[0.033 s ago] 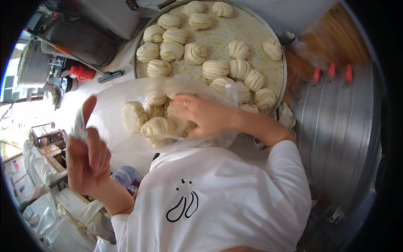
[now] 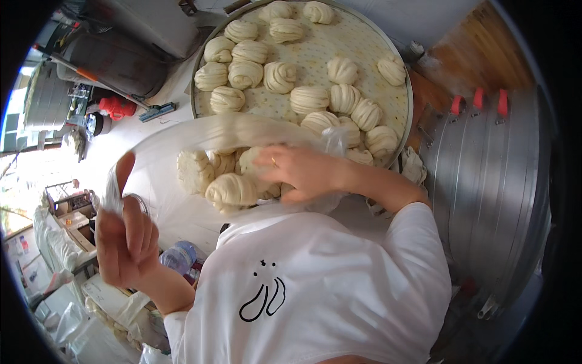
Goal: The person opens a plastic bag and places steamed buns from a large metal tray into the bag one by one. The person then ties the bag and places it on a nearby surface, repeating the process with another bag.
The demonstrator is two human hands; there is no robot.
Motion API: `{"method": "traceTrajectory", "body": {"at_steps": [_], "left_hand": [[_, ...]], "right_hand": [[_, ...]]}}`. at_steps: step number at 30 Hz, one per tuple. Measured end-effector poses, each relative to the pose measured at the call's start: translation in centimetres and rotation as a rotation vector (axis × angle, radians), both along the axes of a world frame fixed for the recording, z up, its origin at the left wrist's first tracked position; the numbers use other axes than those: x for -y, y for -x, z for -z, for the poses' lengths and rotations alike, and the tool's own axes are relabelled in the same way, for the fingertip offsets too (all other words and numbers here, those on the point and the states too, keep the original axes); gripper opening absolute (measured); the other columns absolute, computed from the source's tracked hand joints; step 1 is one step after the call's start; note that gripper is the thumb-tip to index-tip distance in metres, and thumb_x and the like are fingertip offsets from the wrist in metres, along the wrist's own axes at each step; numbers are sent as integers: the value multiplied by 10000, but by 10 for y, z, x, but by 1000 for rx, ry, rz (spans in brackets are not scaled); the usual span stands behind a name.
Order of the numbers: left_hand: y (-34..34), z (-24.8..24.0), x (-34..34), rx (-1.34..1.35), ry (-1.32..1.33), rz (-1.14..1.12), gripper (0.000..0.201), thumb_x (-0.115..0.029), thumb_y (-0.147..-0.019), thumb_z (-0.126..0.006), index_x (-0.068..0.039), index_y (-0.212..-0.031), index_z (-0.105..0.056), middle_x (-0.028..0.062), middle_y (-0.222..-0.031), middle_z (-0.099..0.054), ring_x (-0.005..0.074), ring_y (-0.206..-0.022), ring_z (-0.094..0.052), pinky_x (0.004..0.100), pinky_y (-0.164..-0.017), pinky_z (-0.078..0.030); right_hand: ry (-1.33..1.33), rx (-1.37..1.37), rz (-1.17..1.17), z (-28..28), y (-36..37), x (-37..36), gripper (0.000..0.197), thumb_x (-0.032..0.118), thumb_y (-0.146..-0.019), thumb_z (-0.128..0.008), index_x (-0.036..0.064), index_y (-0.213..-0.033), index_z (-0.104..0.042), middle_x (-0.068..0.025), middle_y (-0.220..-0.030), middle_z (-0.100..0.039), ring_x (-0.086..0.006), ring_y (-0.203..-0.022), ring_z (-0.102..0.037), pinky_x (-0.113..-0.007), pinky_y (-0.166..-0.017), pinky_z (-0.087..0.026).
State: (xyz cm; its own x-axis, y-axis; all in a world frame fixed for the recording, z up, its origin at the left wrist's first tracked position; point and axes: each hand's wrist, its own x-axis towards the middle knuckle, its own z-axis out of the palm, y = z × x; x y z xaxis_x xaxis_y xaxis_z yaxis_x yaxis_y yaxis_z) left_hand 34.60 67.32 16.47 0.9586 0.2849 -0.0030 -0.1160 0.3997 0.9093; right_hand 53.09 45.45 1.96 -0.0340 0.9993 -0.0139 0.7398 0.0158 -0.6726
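Observation:
A clear plastic bag point(image 2: 176, 136) spreads in front of me with several twisted steamed rolls point(image 2: 231, 189) inside. At the bag's left end my left hand point(image 2: 128, 236) is closed on its edge, pulling the film taut over the raised index finger or thumb. My right hand point(image 2: 303, 173) is over the rolls at the bag's mouth. Its fingers are spread and touch a pale roll point(image 2: 250, 162); the fingertips are slightly blurred. Beyond the bag, a large round steamer tray point(image 2: 357, 36) carries more twisted rolls point(image 2: 310, 99), some grouped at its near right side.
Stacked metal steamer tiers point(image 2: 485, 182) with red handles stand at the right. A wooden board point(image 2: 479, 54) leans behind them. At the left are a squeegee point(image 2: 157, 111), a red jug point(image 2: 117, 108), a water bottle point(image 2: 178, 257) and crowded shelves.
My right hand has shifted slightly right, showing more of the roll under its fingers. The front roll in the bag has turned a little. My left hand keeps holding the bag.

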Motion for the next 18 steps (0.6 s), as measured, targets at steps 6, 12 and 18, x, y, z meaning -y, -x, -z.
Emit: {"method": "traceTrajectory", "body": {"at_steps": [6,12,18], "left_hand": [[51,20,4,28,16,-10,1042,-384,-778,-777,210,-1391,-181,-8,-599,-526,22,-403,-402,138,-354,-289],[51,22,10,81,0,36,958,-306,-855,-707,175,-1427,-110,4,-649,-497,22,-470,-383,159,-395,-270],[48,21,19,63,-28,32,944,-290,-850,-709,175,-1426,-123,13,-670,-498,36,-495,-401,158,-412,-291]], "right_hand": [[183,-789,13,-5,-57,81,219,108,-849,-661,32,-1052,-693,-128,-975,-691,-238,-918,-660,-310,-812,-521],[78,104,965,79,-147,84,479,174,-685,-760,92,-1143,-649,-115,-1152,-594,-304,-1026,-574,-392,-913,-492],[104,340,948,151,-161,100,729,201,-556,-818,142,-1239,-570,-122,-1337,-375,-360,-1209,-415,-425,-988,-439]]}}
